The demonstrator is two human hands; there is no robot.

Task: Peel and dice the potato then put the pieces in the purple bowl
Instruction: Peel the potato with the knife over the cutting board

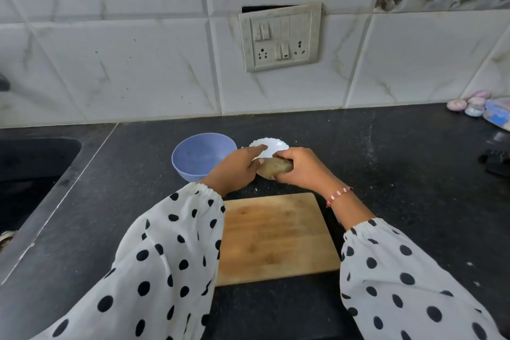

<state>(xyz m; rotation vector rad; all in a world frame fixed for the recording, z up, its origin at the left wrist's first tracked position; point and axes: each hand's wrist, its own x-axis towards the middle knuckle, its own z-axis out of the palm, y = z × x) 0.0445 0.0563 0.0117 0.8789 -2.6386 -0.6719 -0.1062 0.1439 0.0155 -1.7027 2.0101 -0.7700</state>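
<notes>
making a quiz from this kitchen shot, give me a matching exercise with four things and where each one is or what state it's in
Things:
1. potato
2. purple bowl
3. cutting board
4. white dish

Places or states:
A. bare, on the counter nearest the person
B. held between both hands
C. scalloped rim, just behind the hands
D. on the counter, left of the white dish

Pairs: 1-B, 2-D, 3-A, 4-C

Potato (274, 168) partly hidden by hands
</notes>
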